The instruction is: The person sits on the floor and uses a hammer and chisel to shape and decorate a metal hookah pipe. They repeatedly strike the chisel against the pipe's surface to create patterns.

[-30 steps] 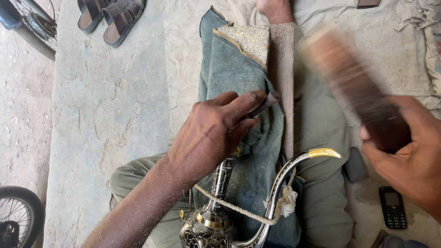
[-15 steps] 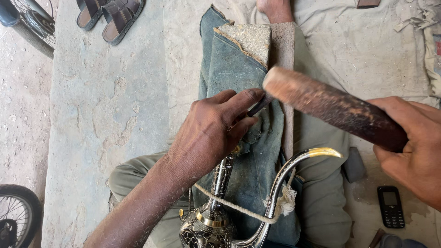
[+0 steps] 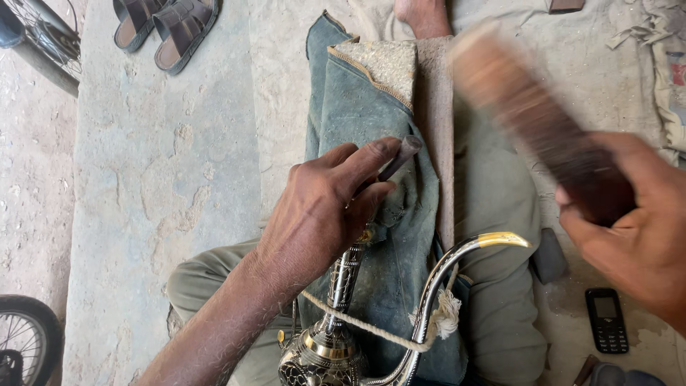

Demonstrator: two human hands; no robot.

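- The left hand (image 3: 321,207) is clenched around a thin dark punch (image 3: 400,156), whose tip sticks out past the fingertips and rests on the blue-grey cloth (image 3: 371,107)
- That cloth lies along the person's outstretched leg, under and beyond the left hand
- Just below the left hand stands an engraved metal ewer (image 3: 330,336); the hand sits at the top of its narrow neck, so the mouth of the neck is hidden
- A curved spout (image 3: 457,257) with a brass-coloured tip rises to the right of the left hand, and a pale rope (image 3: 371,325) ties the spout to the neck
- The right hand (image 3: 636,229) is grasping the end of a thick wooden mallet (image 3: 529,114), which is blurred and reaches up and to the left from the hand, raised above the cloth and apart from the punch
- Below the right hand, on the dusty floor, lies a small black phone (image 3: 606,320); a dark block (image 3: 550,256) sits between that hand and the spout
- Well beyond the left hand, at the far left, 2 brown sandals (image 3: 168,25) lie on the concrete floor (image 3: 164,186)
- Parts of bicycle wheels (image 3: 21,343) show at the left edge
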